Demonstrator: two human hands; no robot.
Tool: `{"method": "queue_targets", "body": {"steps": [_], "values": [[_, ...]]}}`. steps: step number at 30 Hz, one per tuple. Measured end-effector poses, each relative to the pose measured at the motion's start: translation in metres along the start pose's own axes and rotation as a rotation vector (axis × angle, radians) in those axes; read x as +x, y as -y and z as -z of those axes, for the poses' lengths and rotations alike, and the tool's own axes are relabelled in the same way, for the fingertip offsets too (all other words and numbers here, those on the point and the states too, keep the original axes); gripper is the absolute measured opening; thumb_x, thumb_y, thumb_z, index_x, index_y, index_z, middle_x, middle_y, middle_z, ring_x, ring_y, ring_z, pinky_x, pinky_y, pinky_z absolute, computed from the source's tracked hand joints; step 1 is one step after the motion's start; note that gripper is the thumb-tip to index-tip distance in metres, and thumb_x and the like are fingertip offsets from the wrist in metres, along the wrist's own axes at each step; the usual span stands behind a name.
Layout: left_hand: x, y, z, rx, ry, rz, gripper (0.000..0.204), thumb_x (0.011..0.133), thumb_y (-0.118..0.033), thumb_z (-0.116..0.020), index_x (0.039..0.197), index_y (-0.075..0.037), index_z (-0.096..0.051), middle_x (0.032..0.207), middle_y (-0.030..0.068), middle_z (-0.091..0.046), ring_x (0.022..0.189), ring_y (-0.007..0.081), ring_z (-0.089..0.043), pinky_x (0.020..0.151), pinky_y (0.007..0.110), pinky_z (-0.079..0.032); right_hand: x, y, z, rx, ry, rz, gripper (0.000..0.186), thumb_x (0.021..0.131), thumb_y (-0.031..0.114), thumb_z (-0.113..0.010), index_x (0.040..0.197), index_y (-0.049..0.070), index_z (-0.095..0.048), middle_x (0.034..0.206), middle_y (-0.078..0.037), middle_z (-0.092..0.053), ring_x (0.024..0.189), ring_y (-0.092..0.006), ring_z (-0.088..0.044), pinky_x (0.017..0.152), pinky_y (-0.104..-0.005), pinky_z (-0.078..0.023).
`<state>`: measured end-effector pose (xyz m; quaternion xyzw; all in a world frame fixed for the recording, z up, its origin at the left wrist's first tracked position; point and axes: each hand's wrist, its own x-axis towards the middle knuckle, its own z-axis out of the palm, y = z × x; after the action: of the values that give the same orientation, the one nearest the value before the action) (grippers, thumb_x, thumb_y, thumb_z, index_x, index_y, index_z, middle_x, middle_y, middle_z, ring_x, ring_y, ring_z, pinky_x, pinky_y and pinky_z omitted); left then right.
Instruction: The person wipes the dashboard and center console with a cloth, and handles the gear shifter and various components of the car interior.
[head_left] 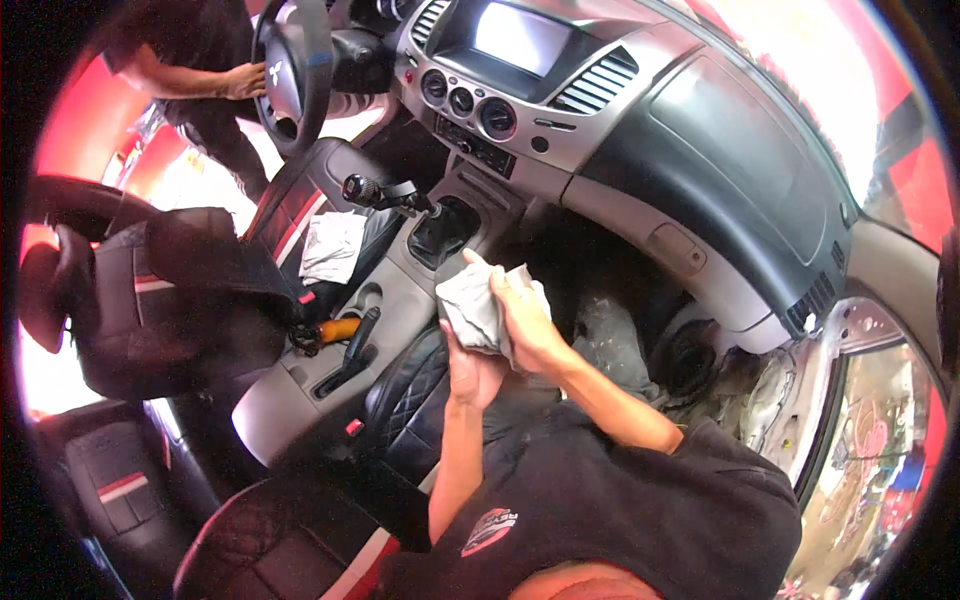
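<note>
A light grey-white cloth (472, 308), folded and crumpled, is held between my two hands in front of my body, beside the gear lever. My left hand (472, 368) grips its lower near side, fingers partly hidden by the fabric. Over its right side lies my right hand (524, 318), fingers curled around it. The gear lever (362, 190) with its dark boot rises from the grey centre console (290, 405), just beyond and left of the cloth. Another pale folded cloth (332, 246) rests on the driver-side seat.
An orange-yellow bottle-like object (340, 329) lies by the handbrake (362, 335). The dashboard with a screen (520, 38) and glove box (680, 250) spans ahead. At the far left another person's hand (245, 82) touches the steering wheel (292, 85). To my right is the open door side.
</note>
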<state>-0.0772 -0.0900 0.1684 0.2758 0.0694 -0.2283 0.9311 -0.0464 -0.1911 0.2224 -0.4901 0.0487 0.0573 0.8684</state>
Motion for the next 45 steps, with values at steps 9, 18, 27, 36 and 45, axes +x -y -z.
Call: {"method": "queue_targets", "body": {"steps": [9,18,27,36,45], "values": [[0.010,0.038,0.057,0.113,-0.019,0.016,0.057,0.099,-0.035,-0.055,0.147,-0.011,-0.037,0.144,0.0029,-0.048,0.132,0.0199,-0.046,0.110,0.039,-0.038,-0.003,0.058,0.006,0.177,0.287,-0.092,0.065,0.104,0.048,-0.039,0.152,0.005,-0.034,0.144,-0.011,-0.050,0.134,-0.0199,-0.045,0.115,-0.0362,-0.031],[-0.003,-0.038,0.026,0.390,-0.061,-0.269,0.037,0.096,-0.008,-0.054,0.132,0.002,-0.052,0.126,0.0108,-0.061,0.114,0.0202,-0.060,0.099,0.036,-0.047,0.003,0.017,0.097,-1.159,-0.344,0.261,0.056,0.094,0.024,-0.062,0.145,0.006,-0.044,0.113,-0.016,-0.061,0.080,-0.0249,-0.067,0.072,-0.0364,-0.057],[0.011,-0.046,0.032,0.645,-0.164,-0.302,0.023,0.093,-0.004,-0.062,0.115,0.002,-0.063,0.104,0.0072,-0.068,0.092,0.0139,-0.064,0.082,0.027,-0.051,-0.001,-0.001,0.045,-0.447,-0.036,-0.016,0.034,0.099,0.034,-0.058,0.113,0.003,-0.062,0.105,-0.004,-0.064,0.098,-0.0121,-0.056,0.089,-0.0308,-0.046],[-0.011,-0.031,0.024,0.200,-0.015,-0.044,0.075,0.094,-0.060,-0.053,0.149,-0.012,-0.034,0.138,0.0074,-0.047,0.122,0.0246,-0.050,0.100,0.050,-0.048,0.013,-0.013,0.007,-0.167,-0.233,0.231,0.024,0.099,0.027,-0.058,0.102,0.003,-0.062,0.088,-0.001,-0.061,0.081,-0.0074,-0.055,0.071,-0.0252,-0.047],[0.028,-0.019,0.026,0.474,-0.432,-0.615,0.025,0.102,-0.021,-0.057,0.109,0.001,-0.063,0.101,0.0072,-0.068,0.086,0.0156,-0.067,0.076,0.033,-0.056,-0.001,-0.014,0.046,-0.531,-0.005,0.030,0.020,0.099,0.023,-0.061,0.102,0.004,-0.063,0.089,0.001,-0.059,0.076,-0.0058,-0.054,0.066,-0.0237,-0.045]]}}
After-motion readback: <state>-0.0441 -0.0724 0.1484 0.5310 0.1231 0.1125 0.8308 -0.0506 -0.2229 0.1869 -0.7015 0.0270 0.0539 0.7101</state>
